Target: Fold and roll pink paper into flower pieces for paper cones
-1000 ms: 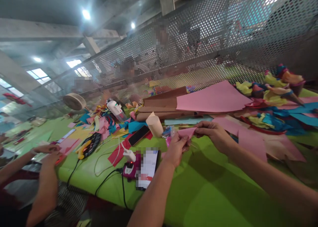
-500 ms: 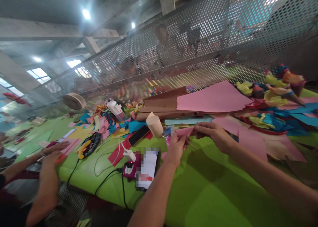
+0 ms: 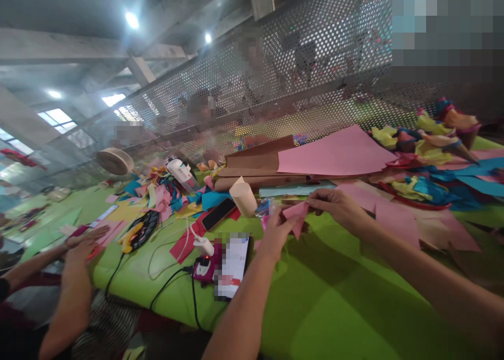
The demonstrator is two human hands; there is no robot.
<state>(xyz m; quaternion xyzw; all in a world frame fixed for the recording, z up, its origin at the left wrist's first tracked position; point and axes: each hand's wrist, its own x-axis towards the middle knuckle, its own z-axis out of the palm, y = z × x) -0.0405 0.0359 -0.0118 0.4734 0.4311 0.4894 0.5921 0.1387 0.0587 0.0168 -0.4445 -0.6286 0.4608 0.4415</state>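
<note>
Both of my hands hold one small piece of pink paper [image 3: 296, 214] just above the green table [image 3: 338, 292]. My left hand [image 3: 275, 233] pinches its lower left part, fingers closed around it. My right hand [image 3: 339, 209] grips its right edge between thumb and fingers. The paper looks folded and hangs between the two hands. A cream paper cone [image 3: 244, 196] stands just left of my left hand.
A big pink sheet [image 3: 334, 154] lies on brown card [image 3: 260, 163] behind my hands. Coloured paper scraps [image 3: 433, 155] pile up at right and left. A black phone [image 3: 219, 214], a charger with cables [image 3: 205, 255] and another person's hands [image 3: 81, 242] are at left. A perforated metal screen [image 3: 299, 76] backs the table.
The pink paper has been turned and now hangs lower between my hands. My left hand's fingers have shifted on it. The view has tilted slightly.
</note>
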